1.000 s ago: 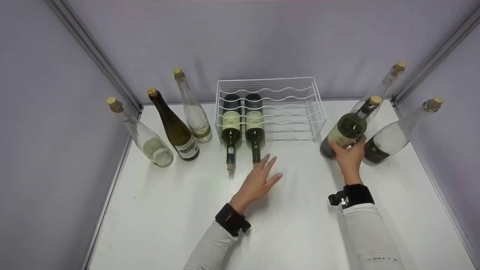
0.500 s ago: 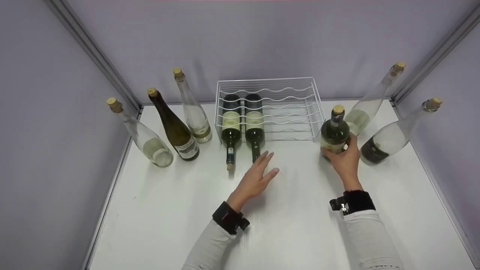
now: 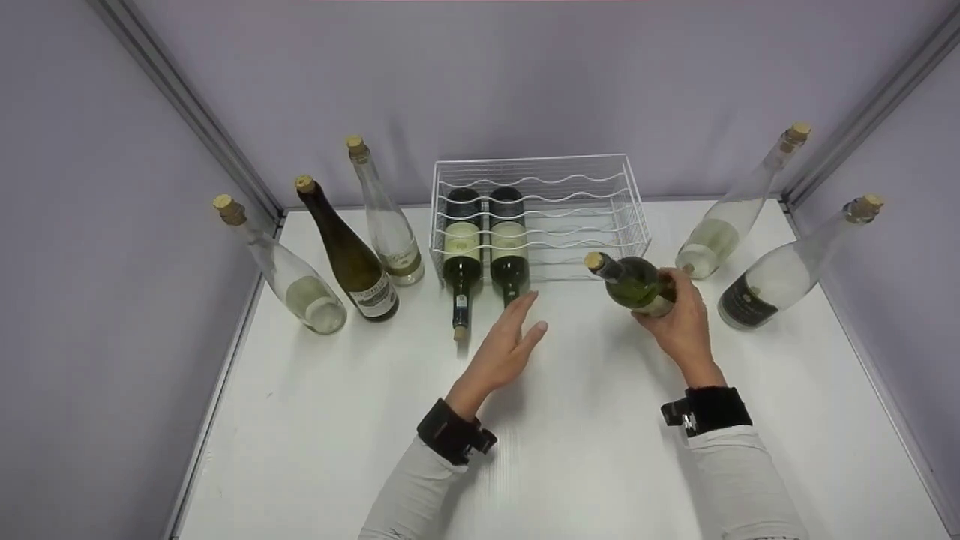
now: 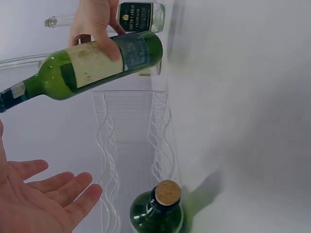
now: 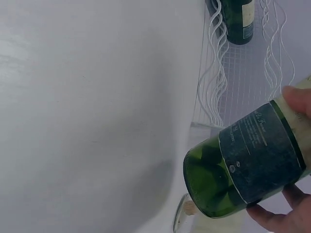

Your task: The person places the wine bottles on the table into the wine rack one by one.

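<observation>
A green wine bottle (image 3: 636, 285) with a cork hangs tilted above the table, its neck pointing left. My right hand (image 3: 686, 324) grips it around the label. In the right wrist view, the bottle's base (image 5: 209, 177) is off the white surface. My left hand (image 3: 496, 352) hovers with fingers extended, holding nothing, in front of the white wire rack (image 3: 532, 158). Two dark green bottles lie in the rack's left part: one bottle (image 3: 463, 240) at the far left, another bottle (image 3: 509, 238) beside it. My left fingers partly hide the second bottle's neck.
On the left stand a clear bottle (image 3: 307, 296), a brown bottle (image 3: 352, 262) and another clear bottle (image 3: 394, 240). Two clear bottles stand on the right, one pale-labelled bottle (image 3: 716, 232) and one black-labelled bottle (image 3: 765, 292). Walls (image 3: 525, 82) enclose the table's back and sides.
My right hand has lifted the green bottle away from the right-hand bottles, moved it left and tipped its neck leftward. My left hand has drifted slightly left, and its view has turned more side-on.
</observation>
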Available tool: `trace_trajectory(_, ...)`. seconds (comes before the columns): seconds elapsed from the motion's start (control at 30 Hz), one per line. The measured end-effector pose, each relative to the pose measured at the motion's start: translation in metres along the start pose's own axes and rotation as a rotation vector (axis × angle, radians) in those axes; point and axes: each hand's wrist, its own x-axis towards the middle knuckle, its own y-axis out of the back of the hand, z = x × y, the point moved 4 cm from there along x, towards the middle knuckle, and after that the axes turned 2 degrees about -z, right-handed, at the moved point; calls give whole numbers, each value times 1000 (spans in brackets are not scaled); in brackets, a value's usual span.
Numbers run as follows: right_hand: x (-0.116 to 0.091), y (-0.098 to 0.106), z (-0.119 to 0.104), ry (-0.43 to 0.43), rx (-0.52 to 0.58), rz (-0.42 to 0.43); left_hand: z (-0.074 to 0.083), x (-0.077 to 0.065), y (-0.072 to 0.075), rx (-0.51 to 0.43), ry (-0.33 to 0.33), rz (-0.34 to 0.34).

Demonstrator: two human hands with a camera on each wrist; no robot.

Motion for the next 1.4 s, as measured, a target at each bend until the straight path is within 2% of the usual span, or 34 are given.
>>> trace_trajectory(0.1,-2,-1,-4,43,-59,-1,5,0,4,-15,-13,11)
trace_trajectory(0.33,-3,-4,-14,236,-169,52,11,1,8,-44,-19,15)
trace_trajectory(0.47,-4,-5,-19,313,-225,49,14,1,10,-67,-50,17)
trace_trajectory(0.77,-10,-11,-26,365,-314,-28,16,0,11,-71,-110,31)
trace_trajectory(0.93,-13,-15,-27,386,-373,-73,15,0,8,-24,-97,-3)
trace_trajectory(1.1,-17,-22,-27,401,-382,-109,13,-1,4,83,-61,-47)
trace_trajectory(1.4,-21,-32,-33,420,-390,-199,17,-10,-3,464,-54,-95)
